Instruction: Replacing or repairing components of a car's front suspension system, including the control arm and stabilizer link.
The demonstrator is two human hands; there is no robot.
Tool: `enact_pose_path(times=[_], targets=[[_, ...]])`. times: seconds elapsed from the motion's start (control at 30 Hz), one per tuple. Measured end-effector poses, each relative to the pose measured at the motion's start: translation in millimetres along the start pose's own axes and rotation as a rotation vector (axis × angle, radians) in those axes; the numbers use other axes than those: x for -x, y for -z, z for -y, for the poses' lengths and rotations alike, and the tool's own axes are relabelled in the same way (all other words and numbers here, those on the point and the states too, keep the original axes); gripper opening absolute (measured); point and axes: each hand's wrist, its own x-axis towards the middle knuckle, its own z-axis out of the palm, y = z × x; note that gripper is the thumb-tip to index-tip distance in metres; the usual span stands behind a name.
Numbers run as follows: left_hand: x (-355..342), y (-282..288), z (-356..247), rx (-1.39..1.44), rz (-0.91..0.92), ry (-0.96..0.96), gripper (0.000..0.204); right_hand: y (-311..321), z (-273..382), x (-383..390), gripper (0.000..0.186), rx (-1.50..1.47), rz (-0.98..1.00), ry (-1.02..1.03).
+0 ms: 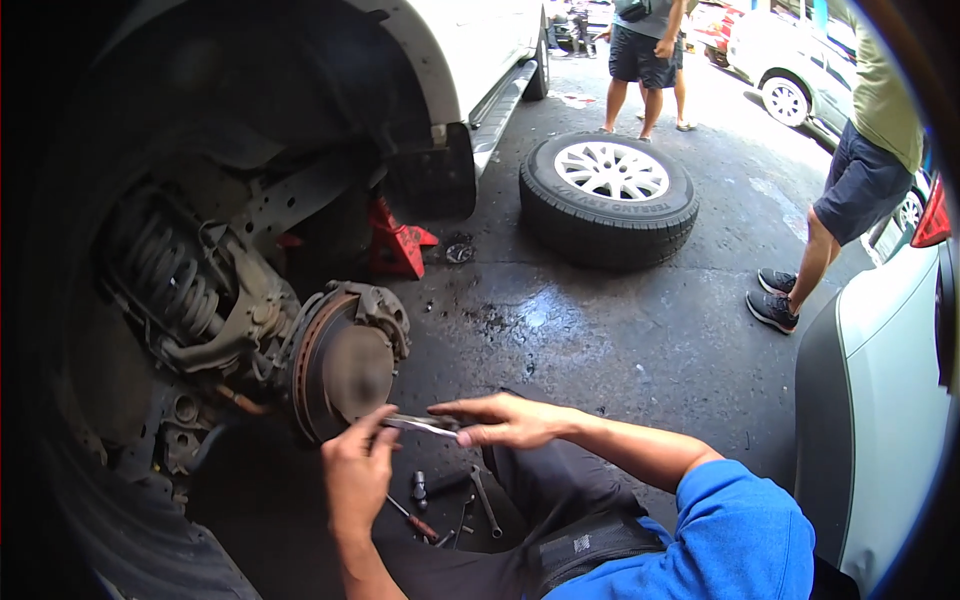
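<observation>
In front of the brake disc [335, 375], my left hand [358, 470] pinches one end of a slim silver hand tool [428, 427], slightly blurred and perhaps pliers. My right hand [510, 420] grips the other end between thumb and outstretched fingers. The tool lies nearly level between both hands, just right of the hub [358, 365]. A brake caliper [385, 315] sits on the disc's upper right edge. Below my hands, a hammer [419, 487], a combination wrench [487, 503] and a screwdriver with a red handle [420, 525] lie on the ground.
A coil spring [175, 275] and suspension arm [235, 320] fill the wheel well at left. Behind the disc stands a red jack stand [400, 243]. A removed wheel [610, 200] lies flat ahead. A person [850, 190] stands at right, beyond a pale car [885, 350]; others stand farther back.
</observation>
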Motion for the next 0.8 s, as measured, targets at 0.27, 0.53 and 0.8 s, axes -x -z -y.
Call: enact_pose_path(times=[0.27, 0.53, 0.8], targets=[[-34, -90, -25, -0.272, 0.292, -0.100, 0.030, -27, -66, 57, 0.035, -0.059, -0.258, -0.109], [-29, -130, -14, -0.156, 0.201, -0.235, 0.013, 2, -65, 50, 0.028, -0.610, -0.597, -0.202], [-45, -104, 6, -0.318, -0.036, -0.305, 0.040, 37, -94, 19, 0.016, -0.881, -0.644, -0.326]])
